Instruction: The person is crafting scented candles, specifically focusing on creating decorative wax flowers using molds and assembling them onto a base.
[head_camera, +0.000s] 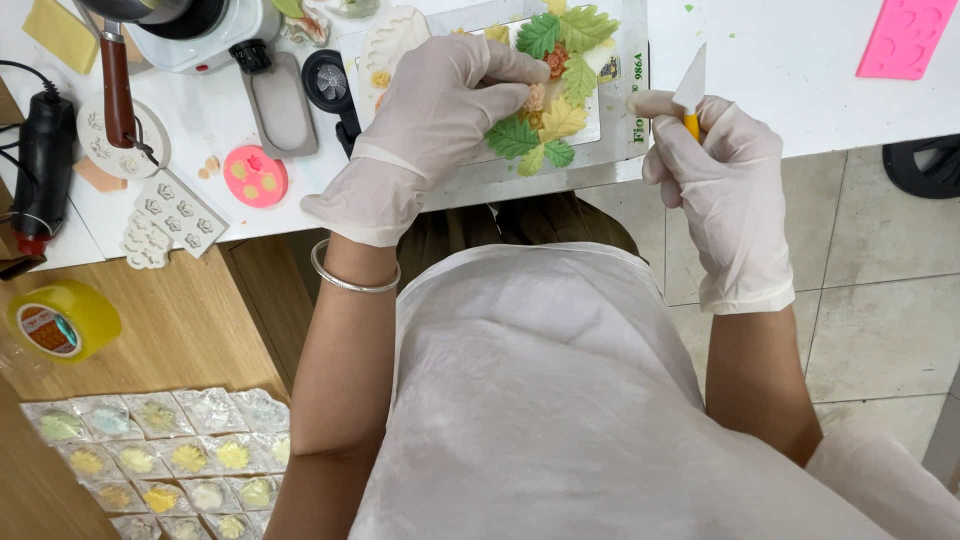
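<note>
My left hand (440, 105), in a white glove, rests on a cluster of green, yellow and orange wax leaves and flowers (548, 95) lying on a white board (610, 150). Its fingertips pinch a small peach flower (537, 97) in the middle of the cluster. My right hand (715, 170), also gloved, is closed on a small knife (690, 95) with a white blade and yellow handle. The blade points up, just right of the board's edge. A silver bangle sits on my left wrist.
On the white table (790, 70) stand a small stove with a pot (195, 25), a grey tray (280, 105), a pink round mold (255, 176), white molds (178, 212) and a pink mold sheet (905, 38). A yellow tape roll (62, 320) and packed wax flowers (165, 460) lie on a wooden surface.
</note>
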